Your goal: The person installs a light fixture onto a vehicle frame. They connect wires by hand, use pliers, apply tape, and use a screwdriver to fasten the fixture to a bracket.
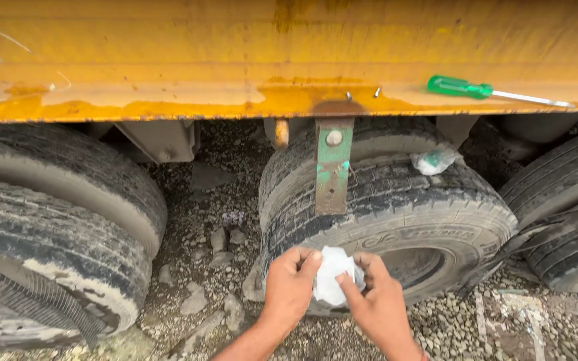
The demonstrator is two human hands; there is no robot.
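Observation:
Both my hands meet low in the middle of the head view, in front of a truck tyre [396, 207]. My left hand [289, 287] and my right hand [376, 301] pinch a small crumpled white packet [332, 271] between their fingertips. Above them a green, worn metal bracket [332, 167] hangs from the rusty yellow truck body edge [235, 100]. A green-handled screwdriver [476, 89] lies on that yellow ledge to the upper right. A clear plastic bag [434, 161] with something green rests on top of the tyre.
A large worn tyre [55, 234] stands at the left and another tyre [570, 214] at the right. Gravel and loose stones [209, 281] cover the ground between them. A bolt head [334, 138] shows on the bracket.

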